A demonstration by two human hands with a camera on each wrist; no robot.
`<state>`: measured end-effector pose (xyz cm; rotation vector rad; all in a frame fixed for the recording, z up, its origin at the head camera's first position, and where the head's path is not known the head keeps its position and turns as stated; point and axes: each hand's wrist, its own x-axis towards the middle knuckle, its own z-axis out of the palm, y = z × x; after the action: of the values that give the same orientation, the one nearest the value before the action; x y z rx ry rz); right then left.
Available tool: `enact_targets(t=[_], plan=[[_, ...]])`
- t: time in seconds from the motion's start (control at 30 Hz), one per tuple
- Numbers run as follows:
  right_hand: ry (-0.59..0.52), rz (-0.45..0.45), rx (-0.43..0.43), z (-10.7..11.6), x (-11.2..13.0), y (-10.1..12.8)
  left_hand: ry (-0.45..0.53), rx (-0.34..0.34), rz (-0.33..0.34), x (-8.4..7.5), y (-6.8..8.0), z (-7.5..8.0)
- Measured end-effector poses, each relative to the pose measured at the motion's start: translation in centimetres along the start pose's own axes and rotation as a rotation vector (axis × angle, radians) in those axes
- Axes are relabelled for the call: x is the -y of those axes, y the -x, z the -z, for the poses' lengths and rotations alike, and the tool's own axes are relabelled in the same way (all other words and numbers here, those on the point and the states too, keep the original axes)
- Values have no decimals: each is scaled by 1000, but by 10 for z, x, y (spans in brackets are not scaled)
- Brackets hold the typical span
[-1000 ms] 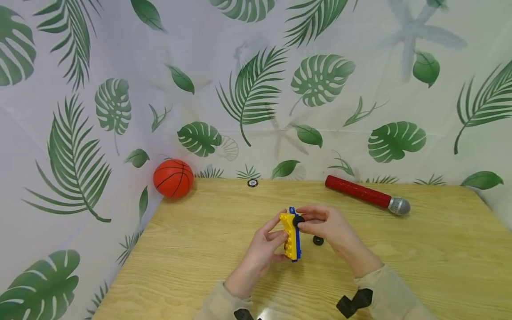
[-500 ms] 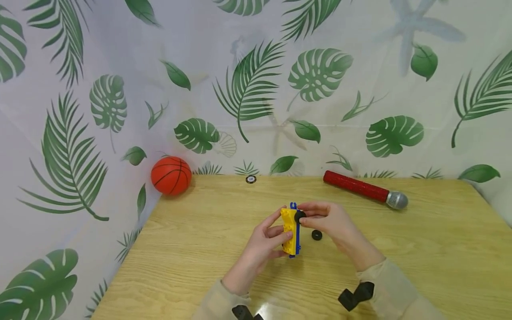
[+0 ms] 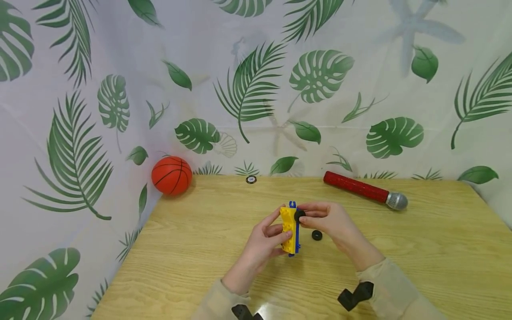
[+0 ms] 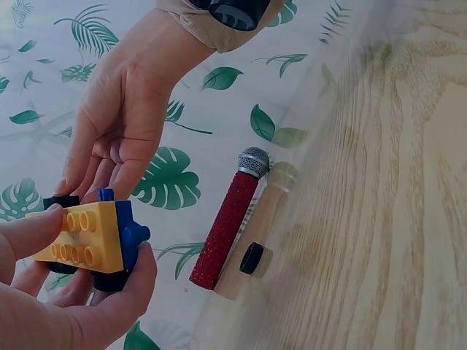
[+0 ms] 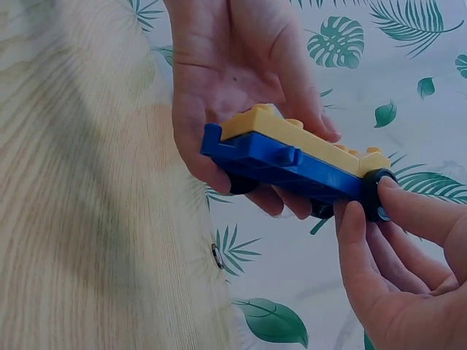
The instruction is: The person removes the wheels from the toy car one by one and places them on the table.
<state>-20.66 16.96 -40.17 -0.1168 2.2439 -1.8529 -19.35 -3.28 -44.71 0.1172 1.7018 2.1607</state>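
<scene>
A toy car of yellow and blue building blocks (image 3: 289, 240) is held up over the table, its studded yellow top turned toward my left side. My left hand (image 3: 260, 242) grips it, thumb on the yellow studs. In the right wrist view, black wheels sit on the far side of its blue base (image 5: 284, 171), and a bare blue axle stub (image 5: 290, 155) shows on the near side. My right hand (image 3: 330, 222) pinches a black wheel (image 5: 377, 195) at the near side's other end, against the base. How firmly that wheel is seated, I cannot tell.
A loose black tyre (image 3: 317, 235) lies on the wooden table (image 3: 192, 266) beside the car. Farther back are a red microphone (image 3: 356, 186) with a silver head, a small round chip (image 3: 251, 179) and an orange basketball (image 3: 172, 175). A leaf-patterned cloth (image 3: 256, 89) hangs behind.
Both hands keep their hold on the car and the wheel. The left thumb has slid slightly across the yellow top, and the head view has shifted a little.
</scene>
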Motion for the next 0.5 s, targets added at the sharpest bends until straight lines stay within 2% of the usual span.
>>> enact_targets(t=[0.23, 0.5], plan=[[0, 36, 2, 2, 2, -5, -22, 28, -29, -5, -2, 0], [12, 1, 19, -2, -2, -2, -92, -1, -25, -4, 1, 3]])
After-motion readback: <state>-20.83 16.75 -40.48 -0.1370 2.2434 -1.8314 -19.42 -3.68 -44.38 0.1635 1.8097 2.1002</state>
